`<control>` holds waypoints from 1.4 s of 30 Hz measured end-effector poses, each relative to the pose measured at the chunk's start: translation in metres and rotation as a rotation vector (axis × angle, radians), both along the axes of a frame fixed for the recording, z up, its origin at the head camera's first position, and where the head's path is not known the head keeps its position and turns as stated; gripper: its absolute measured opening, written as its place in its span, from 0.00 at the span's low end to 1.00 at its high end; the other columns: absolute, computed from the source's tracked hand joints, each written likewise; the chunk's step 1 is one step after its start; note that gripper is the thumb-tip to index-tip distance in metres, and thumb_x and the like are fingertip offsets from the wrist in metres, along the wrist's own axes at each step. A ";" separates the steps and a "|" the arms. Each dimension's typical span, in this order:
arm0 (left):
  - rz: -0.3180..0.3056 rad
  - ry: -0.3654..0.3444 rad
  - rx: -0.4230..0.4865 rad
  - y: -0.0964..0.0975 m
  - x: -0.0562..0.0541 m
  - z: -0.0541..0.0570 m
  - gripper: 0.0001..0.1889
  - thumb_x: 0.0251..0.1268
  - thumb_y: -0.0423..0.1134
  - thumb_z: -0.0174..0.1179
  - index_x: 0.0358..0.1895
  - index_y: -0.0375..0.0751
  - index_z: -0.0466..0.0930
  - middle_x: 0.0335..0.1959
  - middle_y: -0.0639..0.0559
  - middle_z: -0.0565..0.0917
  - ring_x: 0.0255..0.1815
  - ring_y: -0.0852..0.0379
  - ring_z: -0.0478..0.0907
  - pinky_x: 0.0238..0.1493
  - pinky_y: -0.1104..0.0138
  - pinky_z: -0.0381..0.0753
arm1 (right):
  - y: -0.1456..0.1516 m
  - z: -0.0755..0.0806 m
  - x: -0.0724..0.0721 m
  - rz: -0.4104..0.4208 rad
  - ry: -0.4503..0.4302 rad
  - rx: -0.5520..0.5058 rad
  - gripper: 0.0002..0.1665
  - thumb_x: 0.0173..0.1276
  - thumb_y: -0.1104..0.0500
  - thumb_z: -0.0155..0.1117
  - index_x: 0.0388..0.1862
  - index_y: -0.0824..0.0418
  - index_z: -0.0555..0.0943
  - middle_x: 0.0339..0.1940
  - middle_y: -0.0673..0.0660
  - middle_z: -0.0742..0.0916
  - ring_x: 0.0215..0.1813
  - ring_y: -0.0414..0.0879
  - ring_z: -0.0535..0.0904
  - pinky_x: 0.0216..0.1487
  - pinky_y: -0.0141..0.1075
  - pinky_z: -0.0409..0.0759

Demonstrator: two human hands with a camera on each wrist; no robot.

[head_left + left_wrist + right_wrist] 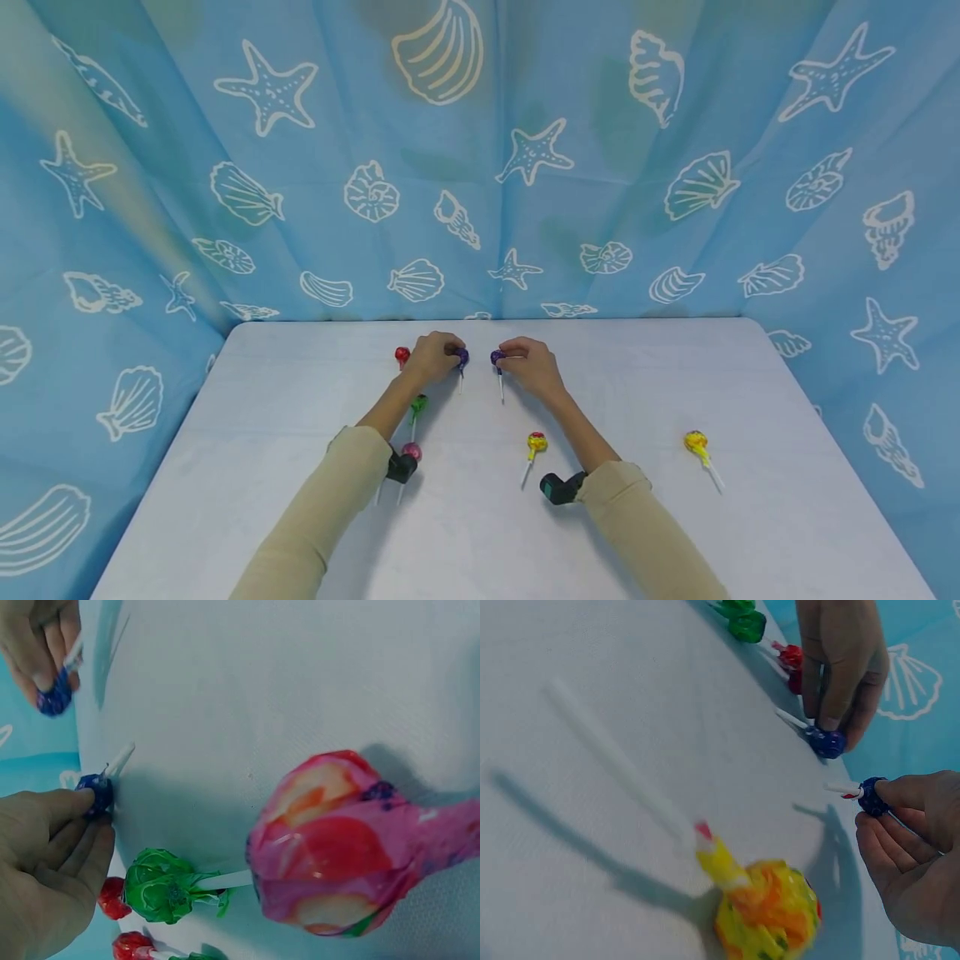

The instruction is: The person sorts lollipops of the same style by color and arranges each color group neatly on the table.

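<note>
Near the table's far edge, my left hand (pixel 433 358) pinches a purple-blue lollipop (pixel 462 357) by its wrapped head, the white stick pointing back toward me. A second purple-blue lollipop (pixel 497 357) is pinched by the head between the thumb and fingers of my right hand (pixel 531 367). A small gap separates the two lollipops. In the right wrist view, the right hand's lollipop (pixel 871 796) is held above the table, its shadow apart from it. The left hand's lollipop (pixel 826 741) is close to the tabletop; whether it touches is unclear.
Around my left arm lie a red lollipop (pixel 402 355), a green lollipop (pixel 418 404) and a pink lollipop (pixel 412 451). One yellow lollipop (pixel 536 442) lies left of my right forearm, another yellow lollipop (pixel 696 442) farther right. A blue shell-print curtain (pixel 457 167) hangs behind the white table (pixel 300 500).
</note>
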State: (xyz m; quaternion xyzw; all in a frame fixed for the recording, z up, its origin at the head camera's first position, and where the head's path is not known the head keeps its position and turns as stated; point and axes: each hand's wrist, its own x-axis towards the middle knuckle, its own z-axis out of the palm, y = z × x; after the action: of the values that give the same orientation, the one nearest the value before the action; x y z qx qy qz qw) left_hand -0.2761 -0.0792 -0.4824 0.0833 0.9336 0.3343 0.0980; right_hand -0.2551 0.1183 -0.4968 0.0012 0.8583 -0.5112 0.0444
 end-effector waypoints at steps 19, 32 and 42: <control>-0.002 0.060 0.002 0.004 -0.001 -0.002 0.13 0.69 0.30 0.61 0.54 0.35 0.84 0.49 0.43 0.86 0.53 0.46 0.81 0.57 0.58 0.78 | -0.022 -0.014 -0.014 0.056 0.116 0.030 0.16 0.66 0.64 0.69 0.53 0.65 0.85 0.48 0.60 0.88 0.50 0.53 0.85 0.55 0.43 0.80; 0.004 0.039 0.009 0.003 0.001 -0.003 0.14 0.69 0.30 0.60 0.55 0.34 0.83 0.51 0.41 0.85 0.54 0.45 0.81 0.58 0.57 0.78 | -0.023 -0.018 -0.014 0.057 0.072 0.020 0.17 0.68 0.63 0.67 0.55 0.64 0.84 0.49 0.60 0.88 0.52 0.53 0.84 0.57 0.44 0.79; 0.004 0.031 0.001 0.002 0.002 -0.002 0.15 0.69 0.29 0.58 0.57 0.34 0.81 0.53 0.41 0.84 0.56 0.46 0.79 0.60 0.57 0.76 | -0.024 -0.020 -0.013 0.076 0.092 0.007 0.17 0.68 0.63 0.68 0.55 0.64 0.84 0.50 0.60 0.87 0.51 0.53 0.84 0.55 0.43 0.80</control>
State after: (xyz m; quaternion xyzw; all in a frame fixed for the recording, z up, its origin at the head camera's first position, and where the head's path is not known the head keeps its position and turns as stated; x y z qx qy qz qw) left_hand -0.2738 -0.0772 -0.4847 0.0869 0.9351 0.3336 0.0827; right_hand -0.2683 0.0944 -0.5165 -0.0549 0.8607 -0.5055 0.0245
